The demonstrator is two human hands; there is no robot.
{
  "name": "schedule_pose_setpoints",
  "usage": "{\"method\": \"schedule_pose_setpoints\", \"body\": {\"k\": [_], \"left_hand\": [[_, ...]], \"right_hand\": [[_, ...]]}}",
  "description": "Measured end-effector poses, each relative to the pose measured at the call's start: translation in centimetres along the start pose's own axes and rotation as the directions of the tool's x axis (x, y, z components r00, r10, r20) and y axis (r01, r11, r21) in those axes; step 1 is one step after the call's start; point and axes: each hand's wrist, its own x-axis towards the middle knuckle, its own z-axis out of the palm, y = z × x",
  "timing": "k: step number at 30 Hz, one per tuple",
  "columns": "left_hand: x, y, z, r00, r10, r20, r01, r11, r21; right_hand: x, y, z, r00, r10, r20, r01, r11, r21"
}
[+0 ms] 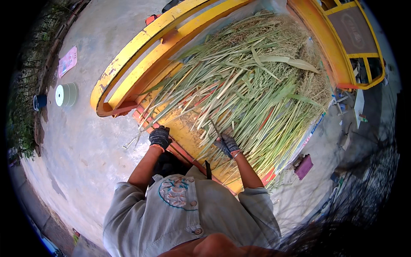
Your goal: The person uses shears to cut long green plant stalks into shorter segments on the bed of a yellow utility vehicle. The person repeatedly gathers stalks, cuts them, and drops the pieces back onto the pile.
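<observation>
My left hand (159, 138), in a dark knitted glove with an orange cuff, is closed over the red edge (182, 153) of a yellow metal cart bed (177, 125). Farther right, my right hand (227, 144), gloved the same way, is closed at the cut ends of the stalks. From its fingers a thin, dark, blade-like tool (215, 127) points away from me; its handle is hidden in the glove. A thick layer of green stalks with feathery seed heads (257, 81) covers most of the bed, cut ends towards me and heads at the far right.
Curved yellow rails (128, 60) rise at the bed's left side, and a yellow frame with a brown panel (349, 30) stands far right. On the concrete at left are a pale green round container (67, 94), a blue pot (40, 102) and a pink sheet (67, 62). A purple object (304, 167) lies right.
</observation>
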Motion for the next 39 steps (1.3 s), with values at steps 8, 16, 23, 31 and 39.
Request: {"method": "schedule_pose_setpoints", "body": {"k": [8, 16, 23, 31, 39], "left_hand": [[5.3, 1.2, -2.6, 0.781, -0.255, -0.57, 0.156, 0.963, -0.218], [9.1, -1.1, 4.9, 0.798, -0.245, -0.55, -0.011, 0.907, -0.42], [12.7, -2.1, -3.0, 0.741, -0.107, -0.663, -0.204, 0.905, -0.373], [10.1, 1.3, -2.8, 0.783, 0.065, -0.619, -0.076, 0.997, 0.008], [11.5, 5.6, 1.1, 0.854, -0.247, -0.457, 0.084, 0.934, -0.348]], "right_hand": [[-3.2, 2.8, 2.2, 0.966, -0.217, -0.141, 0.219, 0.976, 0.002], [-2.2, -7.0, 2.6, 0.945, -0.31, -0.1, 0.271, 0.918, -0.29], [10.1, -11.5, 4.0, 0.994, 0.025, 0.102, 0.03, 0.865, -0.501], [9.9, -10.9, 2.4, 0.986, 0.104, 0.133, -0.021, 0.857, -0.514], [11.3, -8.8, 3.5, 0.997, 0.063, 0.036, -0.044, 0.921, -0.386]]}}
